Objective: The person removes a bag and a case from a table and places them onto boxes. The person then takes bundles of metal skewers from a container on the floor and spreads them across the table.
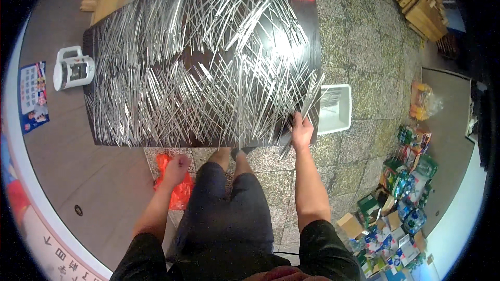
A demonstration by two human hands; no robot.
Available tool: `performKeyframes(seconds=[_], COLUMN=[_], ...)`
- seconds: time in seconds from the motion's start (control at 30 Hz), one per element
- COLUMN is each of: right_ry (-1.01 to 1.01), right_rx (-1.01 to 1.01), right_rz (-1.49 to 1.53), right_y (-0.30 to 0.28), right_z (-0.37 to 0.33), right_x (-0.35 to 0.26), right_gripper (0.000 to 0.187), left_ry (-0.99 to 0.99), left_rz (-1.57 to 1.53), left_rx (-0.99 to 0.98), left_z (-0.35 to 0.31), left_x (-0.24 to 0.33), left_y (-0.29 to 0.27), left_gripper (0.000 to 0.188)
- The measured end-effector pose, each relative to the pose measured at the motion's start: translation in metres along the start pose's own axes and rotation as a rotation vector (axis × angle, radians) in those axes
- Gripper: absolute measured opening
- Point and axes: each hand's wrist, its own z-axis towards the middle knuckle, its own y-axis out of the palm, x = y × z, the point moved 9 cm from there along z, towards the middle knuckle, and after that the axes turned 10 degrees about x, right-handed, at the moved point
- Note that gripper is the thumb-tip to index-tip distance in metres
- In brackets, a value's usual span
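Observation:
My right hand (301, 134) is closed round a small bundle of thin silvery metal skewers (311, 96) at the front right corner of a dark table (307, 21). The bundle's ends stick out above and below my fist. Many more loose skewers (172, 88) lie across the tabletop in two rough, crisscrossed bands. Short of the table's front edge, my left hand (179, 166) hangs with its fingers curled, and nothing shows in it. Beside the table's right edge sits a white plastic bin (344, 117) with some skewers inside.
Under my left hand lies a red plastic bag (180, 192). A white handled appliance (74, 69) stands by the table's left side. Boxes and bottles (396, 213) are heaped on the floor at right, and stacked wooden pieces (419, 8) stand at the far right.

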Motion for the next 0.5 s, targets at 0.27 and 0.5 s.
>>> performKeyframes(seconds=[0.27,0.5], right_ry=[0.009,-0.025], right_rx=[0.009,-0.005], right_rz=[0.264,0.185], right_y=[0.054,0.168], right_z=[0.012,0.114], right_x=[-0.075,-0.205], right_gripper=[0.027,0.029], left_ry=[-0.153,-0.222], left_rz=[-0.152,-0.152], left_rx=[-0.004,-0.049], left_z=[0.016,0.025], left_x=[-0.077,-0.079], left_y=[0.001,-0.035], left_gripper=[0.033,0.033])
